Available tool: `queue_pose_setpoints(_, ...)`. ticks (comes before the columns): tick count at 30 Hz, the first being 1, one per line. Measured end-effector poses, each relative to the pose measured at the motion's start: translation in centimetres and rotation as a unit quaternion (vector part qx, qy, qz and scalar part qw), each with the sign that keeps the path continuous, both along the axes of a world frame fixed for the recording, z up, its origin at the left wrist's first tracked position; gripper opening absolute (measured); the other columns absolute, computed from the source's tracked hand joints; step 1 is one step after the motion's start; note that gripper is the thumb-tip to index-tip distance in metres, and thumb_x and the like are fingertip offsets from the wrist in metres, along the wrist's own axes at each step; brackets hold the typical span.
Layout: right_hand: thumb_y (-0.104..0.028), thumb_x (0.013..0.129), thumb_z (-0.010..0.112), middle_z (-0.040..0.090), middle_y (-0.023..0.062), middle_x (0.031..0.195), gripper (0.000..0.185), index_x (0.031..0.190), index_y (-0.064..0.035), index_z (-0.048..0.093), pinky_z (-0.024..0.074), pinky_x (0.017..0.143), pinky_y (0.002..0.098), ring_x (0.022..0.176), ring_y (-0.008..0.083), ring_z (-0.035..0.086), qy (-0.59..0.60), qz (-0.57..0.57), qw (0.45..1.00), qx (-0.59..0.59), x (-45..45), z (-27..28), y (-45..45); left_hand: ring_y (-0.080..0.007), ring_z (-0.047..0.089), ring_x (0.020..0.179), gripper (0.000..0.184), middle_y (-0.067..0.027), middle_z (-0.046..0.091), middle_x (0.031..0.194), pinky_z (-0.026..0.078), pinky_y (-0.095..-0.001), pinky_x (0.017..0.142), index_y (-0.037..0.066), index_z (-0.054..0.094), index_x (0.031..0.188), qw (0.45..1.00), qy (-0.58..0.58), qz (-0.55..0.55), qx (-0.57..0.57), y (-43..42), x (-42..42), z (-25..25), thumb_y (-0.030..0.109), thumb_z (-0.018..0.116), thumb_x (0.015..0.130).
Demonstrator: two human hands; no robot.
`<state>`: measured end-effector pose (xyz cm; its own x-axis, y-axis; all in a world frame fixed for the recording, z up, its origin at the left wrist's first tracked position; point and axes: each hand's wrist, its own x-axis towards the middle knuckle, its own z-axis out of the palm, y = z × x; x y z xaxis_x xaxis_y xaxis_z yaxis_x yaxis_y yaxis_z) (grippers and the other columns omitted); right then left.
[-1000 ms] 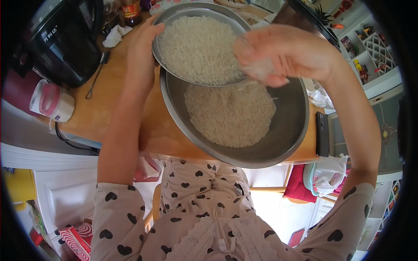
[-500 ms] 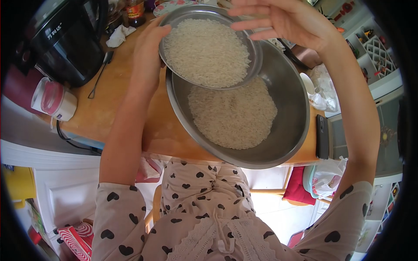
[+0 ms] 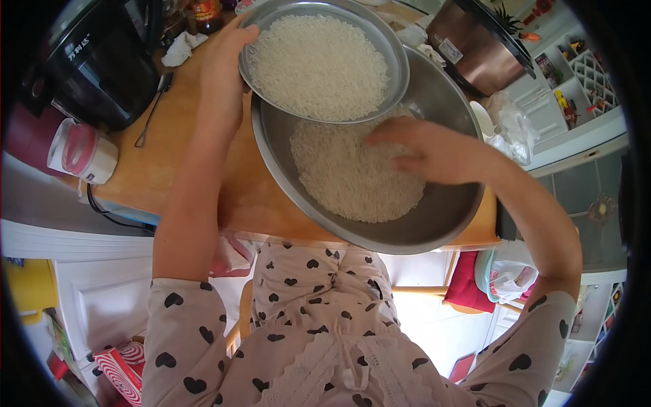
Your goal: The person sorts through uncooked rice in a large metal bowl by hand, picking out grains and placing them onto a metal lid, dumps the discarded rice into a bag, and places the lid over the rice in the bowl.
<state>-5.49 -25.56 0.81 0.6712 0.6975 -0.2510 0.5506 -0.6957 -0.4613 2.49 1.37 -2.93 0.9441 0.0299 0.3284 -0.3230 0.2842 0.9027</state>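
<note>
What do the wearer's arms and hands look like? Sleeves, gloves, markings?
Left hand and right hand: no gloves or wristwear visible; fingers partly hidden, so rings can't be ruled out. Forearms bare, no cables. Loose off-white fabric left sleeve and matching right sleeve, both printed with black hearts, end near the elbows.

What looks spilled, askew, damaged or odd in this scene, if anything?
No spill or damage stands out: the visible rice lies within the steel plate and steel basin. Only a crumpled white tissue looks untidy, lying loose on the wooden table near the black appliance.
</note>
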Motion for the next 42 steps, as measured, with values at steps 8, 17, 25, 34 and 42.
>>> queue_pose_setpoints(8, -0.013, 0.088, 0.047, 0.040, 0.0174, 0.135, 0.042, 0.129, -0.0030, 0.043, 0.0331, 0.104, 0.0390, 0.122, 0.0325, 0.041, 0.014, 0.104, 0.993, 0.056, -2.5, -1.4, 4.6, -0.0019, 0.044, 0.060, 0.049, 0.0037, 0.057, 0.079, 0.027, -0.0189, 0.047, 0.004, 0.054, 0.124, 1.000, 0.006, 0.018, 0.011, -0.3, -0.3, 0.3, 0.032, 0.049, 0.084)
queue_pose_setpoints(17, -0.016, 0.086, 0.052, 0.060, 0.0166, 0.107, 0.029, 0.108, 0.0012, 0.056, 0.0444, 0.087, 0.0384, 0.099, 0.0334, 0.057, 0.060, -0.096, 0.990, -0.081, -0.8, 3.4, -1.1, -0.0185, 0.054, 0.108, 0.048, -0.0101, 0.056, 0.118, 0.039, -0.0286, 0.094, 0.000, 0.048, 0.127, 0.999, 0.023, 0.001, -0.042, -0.3, -0.2, 0.1, 0.027, 0.048, 0.088)
queue_pose_setpoints(25, -0.029, 0.089, 0.052, 0.059, 0.0197, 0.100, 0.033, 0.109, -0.0022, 0.048, 0.0450, 0.082, 0.0395, 0.093, 0.0346, 0.058, 0.053, -0.176, 0.969, -0.164, -2.0, 0.3, 0.1, -0.0182, 0.052, 0.110, 0.049, -0.0096, 0.055, 0.120, 0.038, -0.0280, 0.094, 0.000, 0.048, 0.128, 0.999, 0.014, -0.016, -0.029, 0.1, 0.0, -0.1, 0.028, 0.049, 0.088)
queue_pose_setpoints(34, -0.032, 0.089, 0.049, 0.059, 0.0194, 0.098, 0.037, 0.106, 0.0006, 0.051, 0.0465, 0.072, 0.0397, 0.079, 0.0309, 0.060, 0.188, -0.113, 0.976, -0.005, -4.4, -0.6, 5.9, -0.0172, 0.052, 0.110, 0.049, -0.0089, 0.055, 0.120, 0.037, -0.0271, 0.094, 0.000, 0.048, 0.127, 0.999, 0.026, -0.009, -0.042, -0.1, -0.1, 0.1, 0.027, 0.050, 0.087)
queue_pose_setpoints(42, -0.029, 0.089, 0.049, 0.059, 0.0045, 0.082, 0.024, 0.094, -0.0066, 0.057, 0.0369, 0.046, 0.0253, 0.056, 0.0134, 0.051, 0.582, -0.222, 0.760, 0.186, -1.6, -0.8, 5.2, -0.0177, 0.052, 0.110, 0.049, -0.0090, 0.055, 0.120, 0.037, -0.0277, 0.095, 0.000, 0.047, 0.128, 0.998, 0.040, -0.008, -0.043, -0.1, -0.2, 0.3, 0.026, 0.049, 0.087)
